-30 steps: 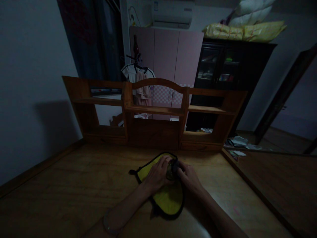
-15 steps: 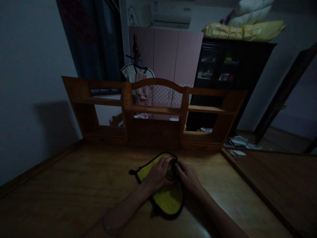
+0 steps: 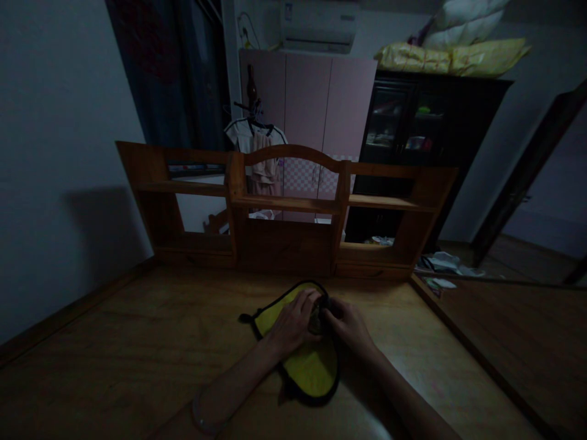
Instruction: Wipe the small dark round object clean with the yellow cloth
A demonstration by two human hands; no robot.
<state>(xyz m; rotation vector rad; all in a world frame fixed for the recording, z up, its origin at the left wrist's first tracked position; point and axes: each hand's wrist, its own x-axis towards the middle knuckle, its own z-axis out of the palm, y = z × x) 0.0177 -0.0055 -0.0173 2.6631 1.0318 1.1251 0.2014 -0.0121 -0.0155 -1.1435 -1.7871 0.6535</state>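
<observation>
Holding a small dark object (image 3: 315,319) between both hands, near the middle of the desk (image 3: 137,330), over the upper part of a black-edged yellow cloth (image 3: 316,370). Too dim to name the object; perhaps rounded. Cupping it from the left with the left hand (image 3: 291,324), with fingers curled over the far side. Pinching its right side with the right hand (image 3: 349,327), with thumb and fingertips close together. Noted on the left forearm: a bangle (image 3: 197,412). Noted beyond the cloth, at the back of the desk: a wooden shelf (image 3: 288,203). Noted farther back: hanging clothes (image 3: 263,162), pink wardrobe (image 3: 306,98), black cabinet (image 3: 472,116) to its right.
</observation>
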